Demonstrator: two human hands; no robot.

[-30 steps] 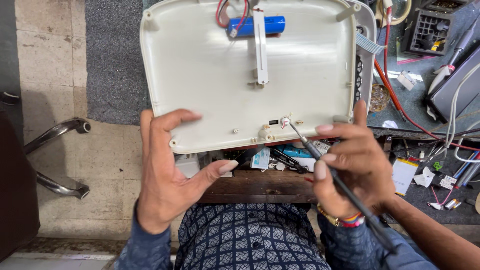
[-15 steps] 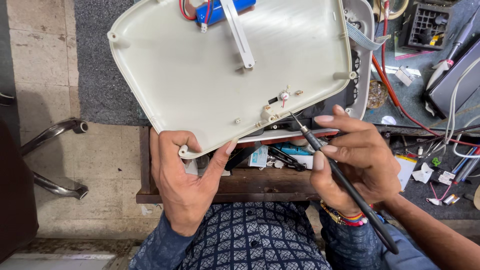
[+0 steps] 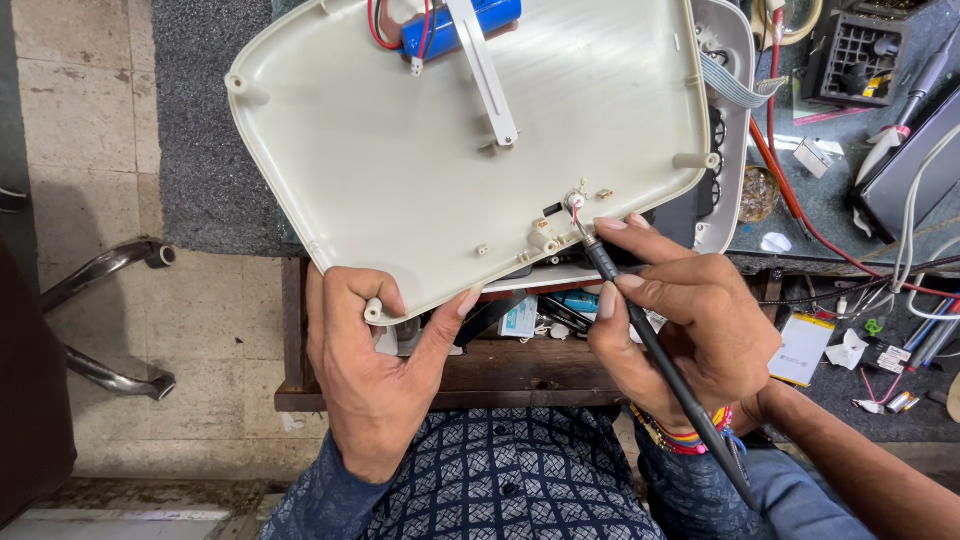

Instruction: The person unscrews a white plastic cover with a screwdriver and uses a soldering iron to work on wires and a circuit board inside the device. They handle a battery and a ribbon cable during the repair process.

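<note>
While tilted, casing (image 3: 400, 170) under soldering iron (image 3: 650, 340).

The plastic shell (image 3: 400, 170) lies far of both hands, its near edge in the left hand (image 3: 375, 375). Right of that, the right hand (image 3: 690, 325) holds a probe (image 3: 650, 345) whose tip touches the shell's near-right inside. A battery (image 3: 460, 25) sits at the shell's far edge.

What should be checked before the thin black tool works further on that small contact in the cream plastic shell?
1. Left hand grips the cream plastic shell at its lower corner: ok.
2. Right hand holds the thin black tool like a pen: ok.
3. Tool tip on the small contact with a red wire: ok.
4. Blue cylindrical cell under its white strap: ok.
5. Contact firmly joined: cannot tell.
6. Grey ribbon cable slack, not pinched: ok.
</note>
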